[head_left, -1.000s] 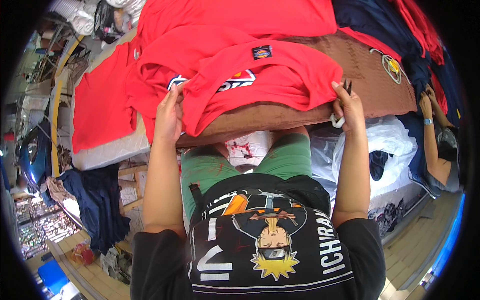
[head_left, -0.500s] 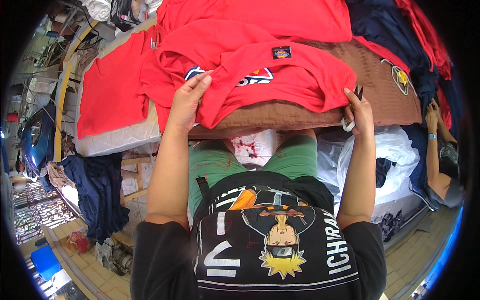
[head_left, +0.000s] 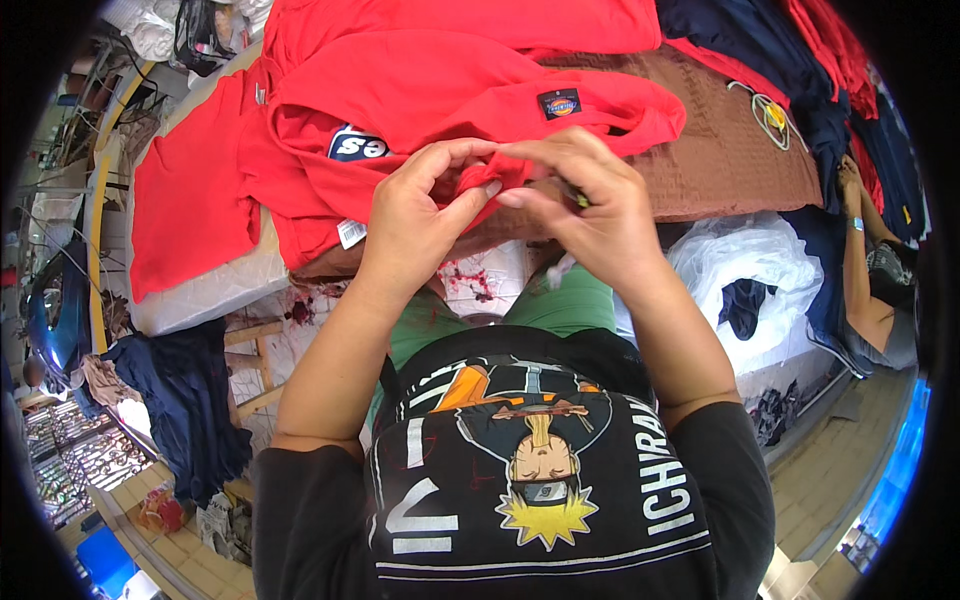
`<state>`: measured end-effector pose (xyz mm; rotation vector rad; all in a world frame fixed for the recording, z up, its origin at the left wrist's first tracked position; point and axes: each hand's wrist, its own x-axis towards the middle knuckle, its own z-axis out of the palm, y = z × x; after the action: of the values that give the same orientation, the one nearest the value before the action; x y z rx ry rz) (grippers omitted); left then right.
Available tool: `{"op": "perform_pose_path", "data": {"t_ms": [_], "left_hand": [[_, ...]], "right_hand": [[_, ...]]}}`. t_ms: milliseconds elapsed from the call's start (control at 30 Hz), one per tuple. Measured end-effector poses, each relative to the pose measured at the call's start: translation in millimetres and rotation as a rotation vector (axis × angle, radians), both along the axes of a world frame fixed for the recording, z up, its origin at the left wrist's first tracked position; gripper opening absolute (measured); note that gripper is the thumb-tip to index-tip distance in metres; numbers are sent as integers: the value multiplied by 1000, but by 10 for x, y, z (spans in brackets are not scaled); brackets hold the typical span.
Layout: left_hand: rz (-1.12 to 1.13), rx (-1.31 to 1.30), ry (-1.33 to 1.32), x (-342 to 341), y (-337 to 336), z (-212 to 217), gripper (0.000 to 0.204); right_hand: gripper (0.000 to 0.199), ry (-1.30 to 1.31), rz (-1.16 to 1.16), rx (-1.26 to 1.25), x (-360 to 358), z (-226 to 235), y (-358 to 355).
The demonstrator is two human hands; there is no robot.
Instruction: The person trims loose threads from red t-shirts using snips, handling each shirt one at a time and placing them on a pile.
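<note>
A red sweatshirt (head_left: 400, 85) with a dark neck label and a blue-and-white print lies bunched on the brown-covered table. My left hand (head_left: 425, 210) pinches a gathered edge of it between thumb and fingers. Close beside it, my right hand (head_left: 600, 195) is curled with thumb and index finger at the same fold. Small dark thread snips (head_left: 572, 193) sit in that palm, mostly hidden by the fingers. A blurred white loop hangs below the right hand. A white tag (head_left: 351, 233) shows at the garment's lower left edge.
Another red garment (head_left: 195, 190) lies at the left. Navy and red clothes are piled at the far right, near a coiled cord (head_left: 772, 122). Beside my right leg is a white plastic bag (head_left: 700, 255). A co-worker's arm (head_left: 860, 260) reaches in from the right.
My hands were wide apart, stretching the sweatshirt's edge; now they meet at its near middle. The right hand has moved left with the snips, and the fabric has bunched up between the hands.
</note>
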<state>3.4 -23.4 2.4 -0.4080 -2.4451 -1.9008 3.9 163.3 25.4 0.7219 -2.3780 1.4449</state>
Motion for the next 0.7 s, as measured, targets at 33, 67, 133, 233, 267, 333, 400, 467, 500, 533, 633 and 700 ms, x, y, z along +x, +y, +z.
{"op": "perform_pose_path", "data": {"t_ms": [33, 67, 133, 233, 267, 333, 400, 467, 500, 533, 633, 700], "left_hand": [[2, -34, 38, 2, 4, -8, 33], [23, -44, 55, 8, 22, -6, 33], [71, -65, 92, 15, 54, 37, 32], [54, -278, 220, 36, -19, 85, 28], [55, -304, 268, 32, -31, 93, 27], [54, -351, 361, 23, -41, 94, 25], [6, -373, 432, -14, -60, 91, 24], [-23, -397, 442, -20, -59, 105, 22], [-28, -411, 416, -9, -59, 129, 21], [-33, -426, 391, 0, -55, 141, 20], [-20, -350, 311, 27, -19, 80, 19], [-95, -195, 195, 30, -10, 84, 20]], "right_hand": [[26, 22, 20, -16, -8, -28, -75], [24, 44, 41, -32, -19, -61, -111], [19, 109, 26, -41, -88, -148, -136], [12, 22, -17, -89, -123, -162, -116], [12, -23, -26, -110, -127, -168, -99], [12, -92, -33, -122, -112, -160, -71], [12, -149, -27, -131, -85, -171, -66], [12, -204, -11, -133, -65, -175, -50], [12, -229, 4, -131, -60, -169, -39], [11, -255, 19, -130, -55, -166, -28], [10, -486, 68, -279, -59, -180, 8], [10, -513, 96, -340, -62, -211, 19]]}}
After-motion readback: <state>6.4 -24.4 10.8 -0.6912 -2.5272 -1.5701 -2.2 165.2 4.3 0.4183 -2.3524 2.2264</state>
